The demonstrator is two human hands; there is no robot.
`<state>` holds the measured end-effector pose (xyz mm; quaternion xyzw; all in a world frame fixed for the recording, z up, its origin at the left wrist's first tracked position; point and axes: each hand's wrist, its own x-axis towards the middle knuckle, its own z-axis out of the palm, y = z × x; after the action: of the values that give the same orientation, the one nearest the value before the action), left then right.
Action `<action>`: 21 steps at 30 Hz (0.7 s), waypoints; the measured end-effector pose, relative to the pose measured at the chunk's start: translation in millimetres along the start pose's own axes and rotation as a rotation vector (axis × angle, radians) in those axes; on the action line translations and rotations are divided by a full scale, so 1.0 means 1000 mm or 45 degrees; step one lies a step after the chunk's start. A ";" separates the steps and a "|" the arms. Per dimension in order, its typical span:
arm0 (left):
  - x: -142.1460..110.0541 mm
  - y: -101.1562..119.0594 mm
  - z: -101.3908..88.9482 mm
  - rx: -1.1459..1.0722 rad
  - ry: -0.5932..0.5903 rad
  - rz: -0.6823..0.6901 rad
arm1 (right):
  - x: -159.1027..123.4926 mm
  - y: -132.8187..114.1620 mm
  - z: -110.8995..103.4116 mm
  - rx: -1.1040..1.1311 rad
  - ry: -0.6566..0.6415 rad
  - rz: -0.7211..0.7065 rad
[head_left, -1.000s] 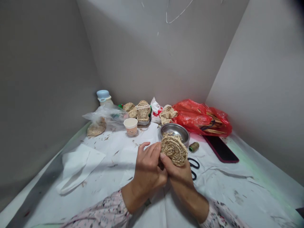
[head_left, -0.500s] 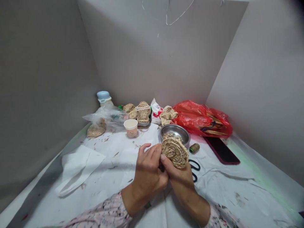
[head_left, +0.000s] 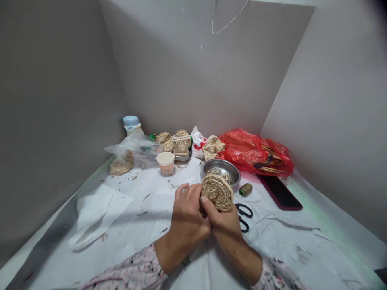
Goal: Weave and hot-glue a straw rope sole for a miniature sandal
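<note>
Both my hands grip a coiled straw disc [head_left: 217, 192], a flat spiral of tan braided cord held upright above the white-covered table. My left hand [head_left: 187, 219] wraps its back edge and hides part of the lower rim. My right hand [head_left: 225, 227] presses its thumb and fingers against the front face. Just beyond the disc stands a steel bowl [head_left: 222, 171] holding more braided straw. Black-handled scissors [head_left: 243, 212] lie to the right of my right hand, close to it.
A green thread spool [head_left: 246, 189] and a dark phone [head_left: 279, 192] lie at right. Along the back are a red plastic bag [head_left: 255, 153] of wooden sticks, woven straw pieces [head_left: 181, 143], a paper cup [head_left: 165, 162] and a bottle [head_left: 131, 125]. Walls close three sides.
The straw disc and both hands have shifted slightly left, and the disc has turned a little in my fingers. The whole scene has also moved slightly in view.
</note>
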<state>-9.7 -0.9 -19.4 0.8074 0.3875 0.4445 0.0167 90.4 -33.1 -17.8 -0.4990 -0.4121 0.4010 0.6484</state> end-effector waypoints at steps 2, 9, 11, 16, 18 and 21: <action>0.001 -0.001 0.002 -0.007 0.035 -0.072 | 0.002 0.001 -0.001 -0.060 -0.013 -0.043; 0.005 -0.001 0.000 -0.005 0.062 -0.220 | 0.012 0.000 -0.010 -0.050 0.086 -0.046; 0.005 0.000 -0.002 -0.089 0.042 -0.196 | 0.017 -0.001 -0.014 -0.031 0.109 -0.027; 0.009 -0.001 -0.011 -0.476 -0.047 -0.404 | 0.026 0.002 -0.022 0.094 0.051 0.026; 0.011 -0.001 -0.012 -0.637 -0.085 -0.558 | 0.028 0.003 -0.022 0.130 -0.005 0.045; 0.015 -0.001 -0.013 -0.826 -0.136 -0.740 | 0.027 0.003 -0.022 0.123 -0.064 0.040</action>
<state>-15.2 5.2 -1.0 0.6397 0.4376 0.4776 0.4137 120.0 -14.6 -20.7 -0.4631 -0.4006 0.4429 0.6549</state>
